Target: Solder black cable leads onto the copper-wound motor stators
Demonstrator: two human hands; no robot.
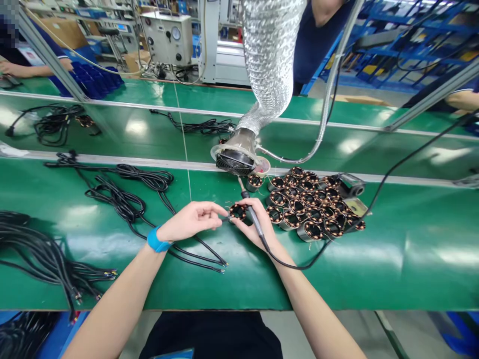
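2 arms [312, 306] forward | left hand [192, 220]: index [214, 206] extended | right hand [260, 224]: gripping

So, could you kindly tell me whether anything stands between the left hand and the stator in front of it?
Nothing visible does. The left hand has its fingertips at the left edge of the stator. The right hand is at its other side, holding the iron, clear of that edge.

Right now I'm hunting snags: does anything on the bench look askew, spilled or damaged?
Nothing looks spilled or damaged. Mildly odd: the thin black cord of the grey pen-shaped soldering iron in the right hand crosses, in this view, the edge of the cluster of copper-wound metal rings, so it might snag; contact is unclear.
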